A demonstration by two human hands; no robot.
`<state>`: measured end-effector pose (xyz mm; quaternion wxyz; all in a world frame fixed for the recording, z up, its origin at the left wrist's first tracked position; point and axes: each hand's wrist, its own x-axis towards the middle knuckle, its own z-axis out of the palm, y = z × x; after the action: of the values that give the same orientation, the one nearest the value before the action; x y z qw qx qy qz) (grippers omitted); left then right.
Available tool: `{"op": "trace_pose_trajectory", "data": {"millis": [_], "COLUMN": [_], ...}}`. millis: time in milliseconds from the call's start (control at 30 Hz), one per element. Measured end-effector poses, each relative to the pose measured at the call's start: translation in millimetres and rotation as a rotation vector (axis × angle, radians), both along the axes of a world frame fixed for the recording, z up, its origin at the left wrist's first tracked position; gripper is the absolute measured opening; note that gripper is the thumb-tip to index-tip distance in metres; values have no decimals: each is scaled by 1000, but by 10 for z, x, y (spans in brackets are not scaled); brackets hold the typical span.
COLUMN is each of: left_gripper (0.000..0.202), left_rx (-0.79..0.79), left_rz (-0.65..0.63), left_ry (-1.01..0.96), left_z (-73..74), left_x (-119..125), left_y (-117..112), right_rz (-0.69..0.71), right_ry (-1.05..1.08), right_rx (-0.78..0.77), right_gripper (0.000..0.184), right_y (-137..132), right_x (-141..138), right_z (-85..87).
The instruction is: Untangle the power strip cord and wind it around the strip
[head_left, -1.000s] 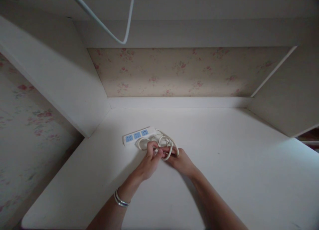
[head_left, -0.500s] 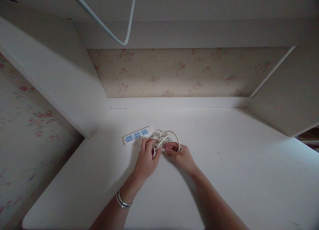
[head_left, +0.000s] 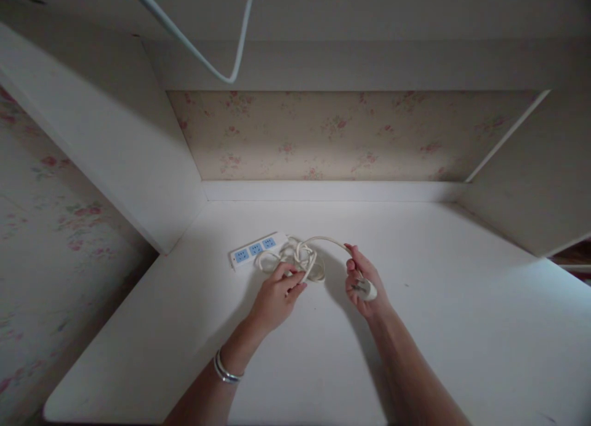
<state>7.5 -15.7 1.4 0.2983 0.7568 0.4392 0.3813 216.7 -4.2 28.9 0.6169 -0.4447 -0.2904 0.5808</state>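
A white power strip point(head_left: 255, 249) with blue sockets lies slightly tilted on the white desktop point(head_left: 438, 327). Its cream cord point(head_left: 316, 273) is tangled in loops just to the right of it. My left hand point(head_left: 277, 293) pinches a part of the looped cord between thumb and fingers. Held apart to the right, my right hand point(head_left: 367, 281) is closed around the cord near its end. The plug point(head_left: 365, 289) sticks out at the palm, its prongs pointing left. A length of cord arches from the tangle up to my right fingers.
White side panels point(head_left: 138, 155) flank the desk, with a shelf point(head_left: 346, 63) overhead. From the top hangs a loop of pale cable point(head_left: 231, 75). Floral wallpaper point(head_left: 323, 136) covers the back wall, and also the wall at left.
My right hand has moved right, out of the tangle, drawing the plug end with it. The cord between my hands has stretched into an arc. My left hand stays by the loops.
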Motion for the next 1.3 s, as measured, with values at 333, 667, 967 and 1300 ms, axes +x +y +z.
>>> {"op": "trace_pose_trajectory", "data": {"millis": [333,667,967,1300], "left_gripper": [52,25,39,34], "left_rx": [-2,5,-172,134], "left_rz": [-206,305,241,235], "left_ry": [129,-161,-302,-107], "left_z": [1,71,-37,-23], "left_x": [56,-178,-170,-184], "left_y": [-93,118,210,194], "right_rz": [241,235,391,327], "right_ry": [120,2,-146,-332], "right_rx": [13,31,52,15], "right_gripper": [42,39,37,38], "right_y": [-106,-72,-112,-150], "right_x": [-170,-102,-103,-47], "right_z": [-18,-50,-61,-22]}}
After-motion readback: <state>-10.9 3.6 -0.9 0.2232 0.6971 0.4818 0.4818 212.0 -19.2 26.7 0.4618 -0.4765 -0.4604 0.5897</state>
